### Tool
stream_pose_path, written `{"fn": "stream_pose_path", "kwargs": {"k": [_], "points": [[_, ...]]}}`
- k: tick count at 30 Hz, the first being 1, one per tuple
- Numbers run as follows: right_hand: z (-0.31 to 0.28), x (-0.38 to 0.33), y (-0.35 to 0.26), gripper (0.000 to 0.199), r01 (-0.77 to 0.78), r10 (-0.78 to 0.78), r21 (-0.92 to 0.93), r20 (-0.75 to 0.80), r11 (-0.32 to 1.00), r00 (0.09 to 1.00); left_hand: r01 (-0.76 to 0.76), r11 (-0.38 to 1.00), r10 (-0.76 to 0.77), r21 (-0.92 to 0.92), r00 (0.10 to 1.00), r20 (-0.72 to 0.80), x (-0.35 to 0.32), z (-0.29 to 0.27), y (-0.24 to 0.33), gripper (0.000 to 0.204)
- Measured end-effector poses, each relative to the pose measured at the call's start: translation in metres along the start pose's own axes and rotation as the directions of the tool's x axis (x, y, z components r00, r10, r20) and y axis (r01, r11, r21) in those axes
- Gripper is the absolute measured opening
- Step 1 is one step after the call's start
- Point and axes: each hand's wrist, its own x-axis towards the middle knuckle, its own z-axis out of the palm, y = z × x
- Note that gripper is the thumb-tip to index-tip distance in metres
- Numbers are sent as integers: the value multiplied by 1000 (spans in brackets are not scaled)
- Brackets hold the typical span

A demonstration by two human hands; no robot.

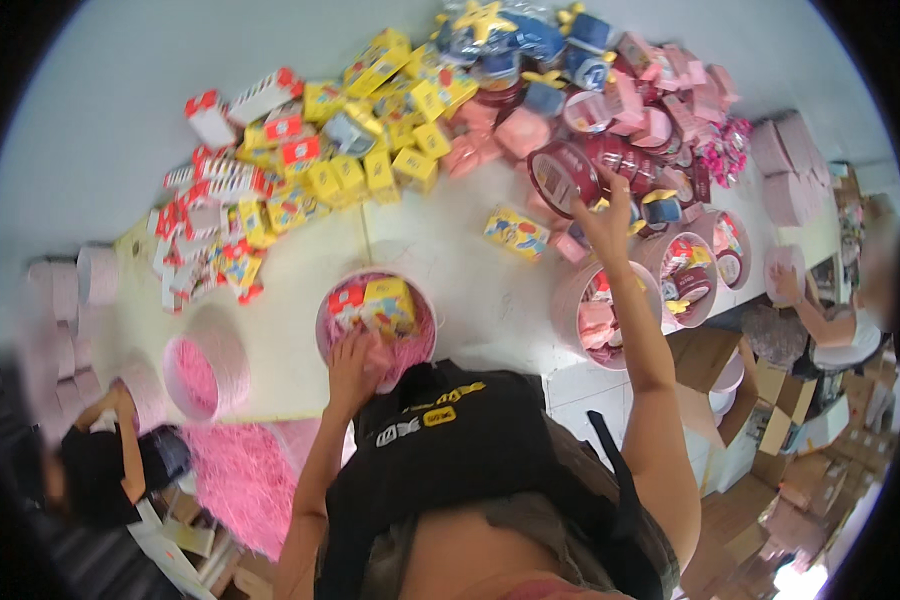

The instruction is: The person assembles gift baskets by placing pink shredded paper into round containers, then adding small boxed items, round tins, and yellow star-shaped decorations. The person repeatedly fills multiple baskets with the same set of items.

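Observation:
My left hand (354,372) reaches into a round pink bucket (432,312) at the middle of the table. Its fingers close on a soft pink packet (378,352), partly hidden by the hand. Red-and-white and yellow boxes (388,303) sit beside the packet, over pink paper shreds (412,352). Farther right, my right hand (606,225) grips the edge of a dark red round tub (562,178) with a pale label, tilted above the table. More dark red tubs (620,158) are heaped just behind that hand. A yellow box (517,232) lies alone left of it.
Filled pink buckets (570,318) stand at the right; one with only shreds (232,372) is at the left. Heaps of yellow boxes (380,175), red-and-white boxes (195,220) and pink boxes (625,100) line the back. Co-workers' hands (788,285) touch buckets at both ends.

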Motion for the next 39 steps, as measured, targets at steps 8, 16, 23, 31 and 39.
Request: {"fn": "stream_pose_path", "kwargs": {"k": [8,16,23,31,39], "points": [[49,-158,-139,50,719,-729,175,321,673,605,240,-472,-323,-848,848,420,50,-81,88,68],[93,-152,-165,68,-136,-287,513,660,848,694,179,-40,-299,-983,937,183,17,-73,42,80],[133,-144,-113,66,-178,-185,371,755,911,629,232,563,-331,-793,943,41,5,-13,-34,64],[149,-184,-95,61,-32,-270,335,809,942,522,25,996,-32,85,996,82,-11,13,-34,70],[145,-175,-124,67,623,-358,123,895,773,266,65,996,-58,61,992,-112,-17,27,-38,66]]}}
